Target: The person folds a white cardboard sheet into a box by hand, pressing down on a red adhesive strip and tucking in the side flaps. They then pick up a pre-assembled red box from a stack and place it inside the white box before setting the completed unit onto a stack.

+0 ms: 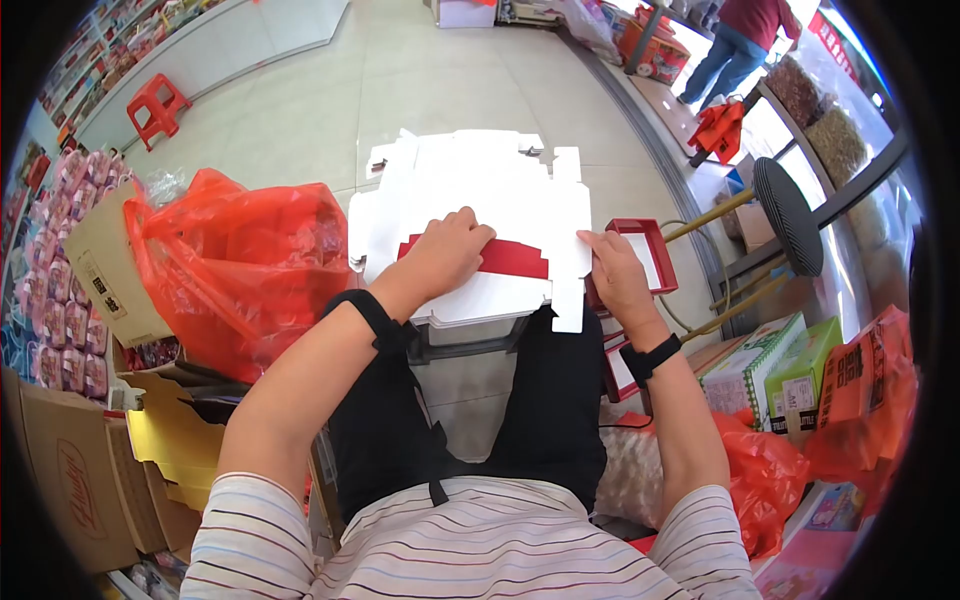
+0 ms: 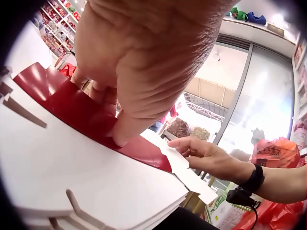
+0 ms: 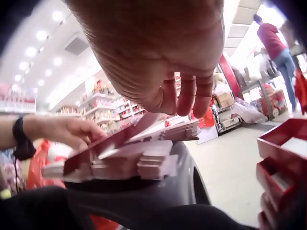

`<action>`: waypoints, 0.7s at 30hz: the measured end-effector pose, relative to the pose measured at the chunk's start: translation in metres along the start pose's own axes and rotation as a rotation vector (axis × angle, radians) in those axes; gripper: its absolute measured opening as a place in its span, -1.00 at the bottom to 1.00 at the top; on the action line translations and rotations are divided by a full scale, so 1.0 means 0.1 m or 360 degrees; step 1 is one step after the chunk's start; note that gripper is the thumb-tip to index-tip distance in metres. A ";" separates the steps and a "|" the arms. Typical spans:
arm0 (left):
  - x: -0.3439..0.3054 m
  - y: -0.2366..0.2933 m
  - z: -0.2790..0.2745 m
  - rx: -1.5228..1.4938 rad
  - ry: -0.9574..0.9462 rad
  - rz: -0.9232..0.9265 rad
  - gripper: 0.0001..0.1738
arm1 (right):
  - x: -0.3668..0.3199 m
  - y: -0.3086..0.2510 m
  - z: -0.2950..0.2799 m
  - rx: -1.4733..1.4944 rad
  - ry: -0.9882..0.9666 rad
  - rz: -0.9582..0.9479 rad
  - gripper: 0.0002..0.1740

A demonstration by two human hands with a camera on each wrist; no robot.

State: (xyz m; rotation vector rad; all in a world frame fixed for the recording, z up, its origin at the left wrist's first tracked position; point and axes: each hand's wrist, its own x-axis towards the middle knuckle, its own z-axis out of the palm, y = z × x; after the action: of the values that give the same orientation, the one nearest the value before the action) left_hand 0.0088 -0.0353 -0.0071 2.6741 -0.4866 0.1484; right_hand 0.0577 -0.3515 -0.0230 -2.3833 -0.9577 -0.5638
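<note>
A stack of flat white cardboard box blanks (image 1: 470,180) lies in front of my knees. Across the top one runs a folded-over red flap (image 1: 515,259), glossy in the left wrist view. My left hand (image 1: 447,255) rests on that flap, its thumb pressing the red face and its other fingers reaching over the far edge. At the right side, my right hand (image 1: 620,272) pinches the top blank's white side flap (image 1: 568,300) between thumb and index finger, the other fingers hanging loose. The thumb's contact is partly hidden in the head view.
A dark stool (image 3: 184,167) supports the stack. Red box trays (image 1: 655,255) stand to the right, near a round dark stool seat (image 1: 785,215) with yellow legs. At left are a red plastic bag (image 1: 240,270) and an open carton (image 1: 110,265). A person (image 1: 740,50) stands by the doorway.
</note>
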 end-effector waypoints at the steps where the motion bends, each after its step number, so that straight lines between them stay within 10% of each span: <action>1: 0.05 -0.01 -0.07 -0.0087 -0.0094 -0.0038 -0.71 | 0.01 -0.01 0.02 -0.0106 -0.0041 0.0020 -0.58; 5: 0.07 0.00 -0.25 -0.0045 -0.0281 -0.0013 -0.75 | 0.06 -0.07 0.01 -0.0263 -0.0070 -0.0079 -0.73; 11: -0.10 -0.31 -0.47 0.0470 0.0300 0.0652 -0.81 | 0.19 -0.65 -0.14 -0.0111 -0.0061 -0.0529 -0.77; 16: -0.06 -0.47 -0.66 0.0376 -0.0129 0.0245 -0.67 | 0.16 -1.15 0.24 0.0072 -0.0177 -0.0703 -0.78; 21: -0.27 -0.21 -0.46 0.0391 -0.0145 0.0554 -0.81 | 0.09 -1.39 0.60 0.0153 -0.0242 -0.0657 -0.78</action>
State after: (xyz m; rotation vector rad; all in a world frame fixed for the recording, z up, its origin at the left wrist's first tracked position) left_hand -0.0101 0.0103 0.0216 2.8172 -1.0223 0.1987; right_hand -0.0253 -0.2250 -0.0241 -2.1745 -1.5267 -0.4738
